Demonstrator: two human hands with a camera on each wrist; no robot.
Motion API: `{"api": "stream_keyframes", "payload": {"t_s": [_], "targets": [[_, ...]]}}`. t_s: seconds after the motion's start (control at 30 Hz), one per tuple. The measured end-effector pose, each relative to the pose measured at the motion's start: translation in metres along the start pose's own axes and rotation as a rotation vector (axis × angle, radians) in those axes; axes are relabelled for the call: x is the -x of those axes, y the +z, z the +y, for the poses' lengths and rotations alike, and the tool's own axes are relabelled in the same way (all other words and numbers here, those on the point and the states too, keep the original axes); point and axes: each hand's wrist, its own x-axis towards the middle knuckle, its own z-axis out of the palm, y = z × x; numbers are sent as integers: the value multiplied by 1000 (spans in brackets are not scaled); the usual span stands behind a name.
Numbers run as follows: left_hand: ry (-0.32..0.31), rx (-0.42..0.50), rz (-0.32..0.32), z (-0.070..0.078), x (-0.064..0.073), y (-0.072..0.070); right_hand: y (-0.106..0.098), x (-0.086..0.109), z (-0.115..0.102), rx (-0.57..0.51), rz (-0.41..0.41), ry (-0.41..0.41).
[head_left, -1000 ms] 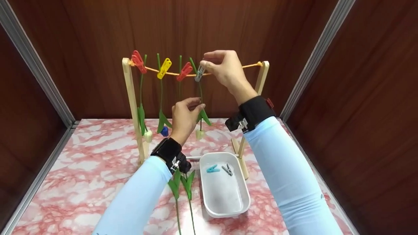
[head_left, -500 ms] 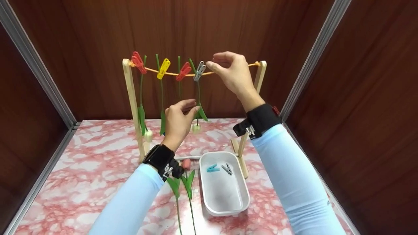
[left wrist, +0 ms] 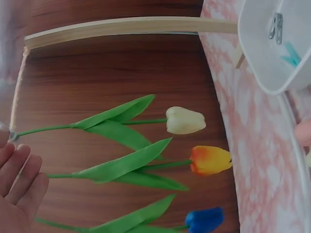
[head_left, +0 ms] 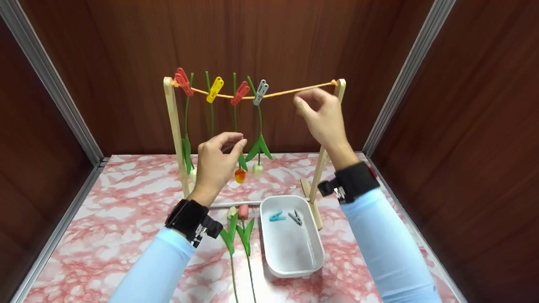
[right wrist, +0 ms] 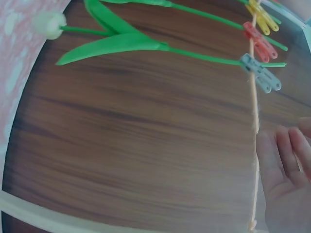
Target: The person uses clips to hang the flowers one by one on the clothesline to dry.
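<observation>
Both hands empty at frame centre: left hand (head_left: pixel 219 158) loosely curled, right hand (head_left: pixel 322 115) relaxed beside grey peg (head_left: pixel 261 92); best eased away without brushing the line.

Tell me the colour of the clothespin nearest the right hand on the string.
Grey clothespin, seen best in the head view.

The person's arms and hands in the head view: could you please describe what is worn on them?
Both arms wear light blue sleeves to the wrist. Each wrist carries a broad black strap with a small black camera unit and a metal buckle. The left hand and right hand are bare, with no gloves or rings visible.
</observation>
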Motion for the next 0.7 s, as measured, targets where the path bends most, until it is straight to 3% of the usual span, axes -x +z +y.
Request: {"api": "stream_keyframes", "payload": {"t_s": [0.1, 0.3, 0.53, 0.7], "targets": [[52, -25, 12, 1, 4, -7, -4, 17, 8, -39, -37, 19], [106, -79, 34, -4, 17, -20, -3, 57, 26, 9, -142, 63], [107, -89, 21, -20, 42, -27, 11, 103, 55, 25, -243, 182], [79, -104, -11, -35, 59, -23, 28, 124, 76, 82, -277, 213]]}}
